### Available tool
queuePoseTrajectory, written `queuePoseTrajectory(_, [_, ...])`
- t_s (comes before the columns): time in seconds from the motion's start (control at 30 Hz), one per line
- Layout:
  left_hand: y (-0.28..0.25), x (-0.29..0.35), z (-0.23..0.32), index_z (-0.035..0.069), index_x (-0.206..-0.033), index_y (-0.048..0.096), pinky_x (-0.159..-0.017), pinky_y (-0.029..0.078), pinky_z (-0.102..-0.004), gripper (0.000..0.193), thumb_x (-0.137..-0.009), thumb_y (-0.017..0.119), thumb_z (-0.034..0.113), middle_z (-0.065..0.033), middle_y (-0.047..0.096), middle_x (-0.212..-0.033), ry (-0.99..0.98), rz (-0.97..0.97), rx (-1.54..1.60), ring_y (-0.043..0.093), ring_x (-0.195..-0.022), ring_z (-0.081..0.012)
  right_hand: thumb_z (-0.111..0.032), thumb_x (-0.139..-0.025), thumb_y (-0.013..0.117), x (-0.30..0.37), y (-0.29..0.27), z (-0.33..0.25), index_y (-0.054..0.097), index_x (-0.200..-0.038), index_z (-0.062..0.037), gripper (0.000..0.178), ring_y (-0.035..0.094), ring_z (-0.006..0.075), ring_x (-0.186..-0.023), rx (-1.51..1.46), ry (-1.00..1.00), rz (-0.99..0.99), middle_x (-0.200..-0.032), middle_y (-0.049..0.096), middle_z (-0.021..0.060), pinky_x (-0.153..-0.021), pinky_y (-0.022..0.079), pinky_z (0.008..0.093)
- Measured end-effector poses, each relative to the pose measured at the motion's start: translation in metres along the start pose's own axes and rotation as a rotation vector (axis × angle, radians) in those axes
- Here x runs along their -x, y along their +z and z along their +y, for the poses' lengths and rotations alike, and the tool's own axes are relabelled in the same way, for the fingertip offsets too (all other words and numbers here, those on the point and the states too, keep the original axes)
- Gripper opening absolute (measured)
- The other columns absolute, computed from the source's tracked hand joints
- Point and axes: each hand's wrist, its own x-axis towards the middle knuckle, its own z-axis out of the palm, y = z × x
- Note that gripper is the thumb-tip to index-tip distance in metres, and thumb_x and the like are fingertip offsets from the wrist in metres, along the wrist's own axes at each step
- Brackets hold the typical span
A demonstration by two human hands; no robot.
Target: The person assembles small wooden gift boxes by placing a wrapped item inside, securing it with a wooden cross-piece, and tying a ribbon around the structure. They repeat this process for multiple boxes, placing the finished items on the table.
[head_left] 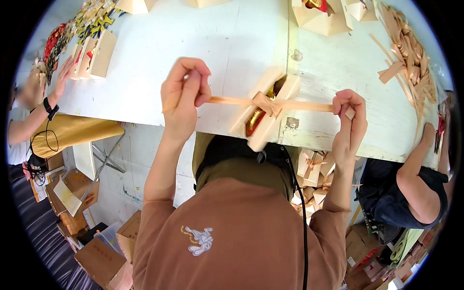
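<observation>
My left hand [186, 92] pinches one end of a tan ribbon [309, 105], and my right hand [350, 113] pinches the other end. Drawn nearly straight between them, the ribbon meets in a knot over the middle of a small cream paper gift box [285, 90]. Through the opening along the box's top, red and gold shiny wrapped pieces show. The box sits tilted at the table's near edge, slightly blurred, with neither hand touching it.
More cream boxes [98, 54] stand at the far left, others [325, 19] at the far right. Loose tan ribbons [408, 53] heap on the right. Colourful wrapped pieces [99, 21] lie far left. A co-worker's hand [63, 75] touches a left box; another person's arm [419, 150] rests at right.
</observation>
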Motion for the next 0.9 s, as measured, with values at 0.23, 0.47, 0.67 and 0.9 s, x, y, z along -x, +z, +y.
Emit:
queuePoseTrajectory(0.23, [0.033, 0.011, -0.002, 0.001, -0.097, 0.057, -0.058, 0.045, -0.0318, 0.009, -0.096, 0.057, 0.01, -0.0105, 0.059, -0.084, 0.06, -0.278, -0.445, 0.053, -0.064, -0.0183, -0.013, -0.086, 0.07, 0.023, 0.052, -0.026, 0.06, -0.1, 0.0029, 0.023, 0.055, 0.0287, -0.08, 0.397, -0.282, -0.206, -0.095, 0.052, 0.0147, -0.066, 0.047, 0.0372])
queuePoseTrajectory(0.47, [0.044, 0.029, -0.018, 0.0, -0.106, 0.051, -0.064, 0.043, -0.0292, 0.016, -0.1, 0.053, 0.016, -0.0077, 0.052, -0.084, 0.098, -0.15, -0.168, 0.049, -0.069, -0.016, -0.019, -0.073, 0.084, 0.039, 0.08, -0.035, 0.035, -0.142, 0.0018, 0.087, 0.055, 0.0288, -0.091, 0.053, -0.145, -0.159, -0.118, 0.044, 0.0169, -0.077, 0.052, 0.0351])
queuePoseTrajectory(0.67, [0.044, 0.036, -0.016, 0.0, -0.128, 0.05, -0.066, 0.045, -0.0293, 0.034, -0.098, 0.055, 0.015, -0.0083, 0.049, -0.092, 0.03, -0.192, -0.107, 0.05, -0.071, -0.0165, -0.011, -0.071, 0.078, 0.037, 0.06, -0.039, 0.023, -0.155, 0.0032, 0.101, 0.057, 0.0293, -0.097, 0.176, -0.141, -0.402, -0.122, 0.047, 0.0182, -0.079, 0.053, 0.0349])
queuePoseTrajectory(0.9, [0.049, 0.035, -0.018, -0.001, -0.136, 0.047, -0.07, 0.048, -0.0387, 0.044, -0.096, 0.056, 0.013, -0.0177, 0.054, -0.098, 0.151, -0.177, -0.287, 0.057, -0.077, -0.0314, -0.019, -0.072, 0.079, 0.045, 0.082, -0.028, 0.031, -0.15, 0.0101, 0.096, 0.06, 0.0309, -0.095, 0.266, -0.328, -0.28, -0.117, 0.05, 0.0197, -0.077, 0.053, 0.0355])
